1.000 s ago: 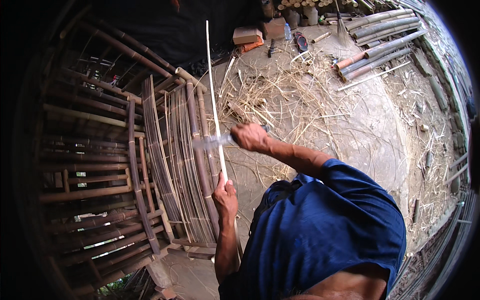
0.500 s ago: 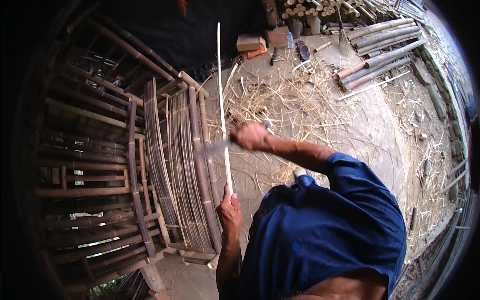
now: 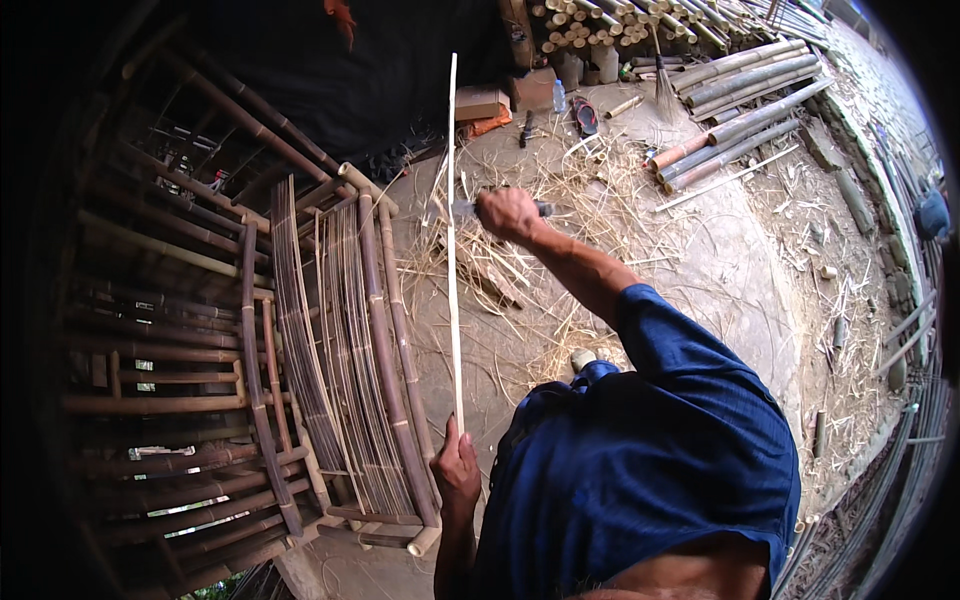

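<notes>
A long, pale bamboo strip (image 3: 455, 320) stretches away from me, almost straight up the picture. Its near end is in my left hand (image 3: 457, 466), with fingers and thumb closed round it. Farther along, my right hand (image 3: 510, 213) is wrapped round the dark handle of a knife (image 3: 464, 208). The blade points left and meets or crosses the strip; whether it actually touches cannot be made out. Part of the handle sticks out to the right of my fist.
Bamboo frames with slatted panels (image 3: 372, 300) stand close on my left. Loose shavings (image 3: 590, 180) litter the floor ahead. Bamboo poles (image 3: 740, 135) lie at the far right near a broom (image 3: 665, 92). A cardboard box (image 3: 483, 103), a bottle (image 3: 559, 96) and a sandal (image 3: 584, 116) are at the back.
My right hand with the knife has moved farther away along the strip. The left hand, still gripping the near end, sits lower in the picture, and the view has shifted slightly.
</notes>
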Action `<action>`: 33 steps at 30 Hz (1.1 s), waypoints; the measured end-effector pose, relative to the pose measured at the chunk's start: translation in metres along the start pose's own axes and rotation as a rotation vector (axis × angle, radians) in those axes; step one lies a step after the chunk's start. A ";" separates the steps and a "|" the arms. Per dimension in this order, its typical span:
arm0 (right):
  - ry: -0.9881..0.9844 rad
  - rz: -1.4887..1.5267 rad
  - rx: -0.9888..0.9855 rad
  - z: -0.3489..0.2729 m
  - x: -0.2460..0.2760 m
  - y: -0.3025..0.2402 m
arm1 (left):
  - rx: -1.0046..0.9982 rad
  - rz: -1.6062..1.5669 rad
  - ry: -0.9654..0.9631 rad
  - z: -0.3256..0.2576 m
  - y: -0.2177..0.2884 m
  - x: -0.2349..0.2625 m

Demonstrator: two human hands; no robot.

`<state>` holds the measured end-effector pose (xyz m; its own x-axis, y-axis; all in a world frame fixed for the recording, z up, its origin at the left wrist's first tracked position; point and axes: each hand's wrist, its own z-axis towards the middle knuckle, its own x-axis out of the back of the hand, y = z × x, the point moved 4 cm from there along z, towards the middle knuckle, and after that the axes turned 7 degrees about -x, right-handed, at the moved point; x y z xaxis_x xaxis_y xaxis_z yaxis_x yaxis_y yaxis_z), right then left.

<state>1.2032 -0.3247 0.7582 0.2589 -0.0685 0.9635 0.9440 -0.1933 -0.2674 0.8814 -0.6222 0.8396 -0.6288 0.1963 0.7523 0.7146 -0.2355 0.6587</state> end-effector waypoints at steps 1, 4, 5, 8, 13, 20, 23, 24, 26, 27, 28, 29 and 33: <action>0.032 -0.051 -0.101 0.025 0.010 0.036 | -0.001 -0.009 -0.020 -0.008 0.000 0.003; 0.306 0.100 -0.193 0.047 0.074 0.103 | -0.021 0.025 0.011 -0.061 -0.031 0.010; 0.308 0.153 -0.290 0.056 0.087 0.113 | 0.024 -0.030 0.024 -0.070 -0.034 0.012; 0.511 0.384 -0.272 0.060 0.100 0.140 | 0.019 0.064 0.086 -0.065 -0.043 -0.001; 0.173 1.648 -0.527 0.069 -0.021 0.182 | -0.027 0.159 0.206 -0.044 -0.070 -0.059; -0.494 1.909 -0.908 -0.045 -0.147 0.093 | 0.106 0.262 0.134 -0.044 -0.073 -0.101; -0.617 1.821 -0.879 -0.078 -0.170 0.058 | 0.149 0.288 0.125 -0.059 -0.076 -0.113; -0.624 1.836 -0.867 -0.085 -0.175 0.047 | 0.199 0.276 0.097 -0.069 -0.084 -0.118; -0.622 1.838 -0.863 -0.093 -0.190 0.022 | 0.303 0.253 0.043 -0.093 -0.104 -0.118; -0.617 1.869 -0.837 -0.092 -0.191 0.010 | 0.219 0.268 0.067 -0.084 -0.102 -0.108; -0.617 1.900 -0.812 -0.094 -0.192 -0.003 | 0.137 0.285 0.090 -0.075 -0.103 -0.096; -0.654 1.923 -0.757 -0.095 -0.190 -0.031 | 0.077 0.312 0.144 -0.068 -0.102 -0.080; -0.817 1.966 -0.445 -0.120 -0.112 -0.174 | 0.095 -0.049 0.200 -0.005 -0.121 -0.022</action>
<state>0.9849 -0.4008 0.6947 0.6897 -0.1141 -0.7150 -0.6325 -0.5758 -0.5182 0.8070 -0.6022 0.7433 -0.7049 0.0105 0.7092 0.7015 -0.1373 0.6993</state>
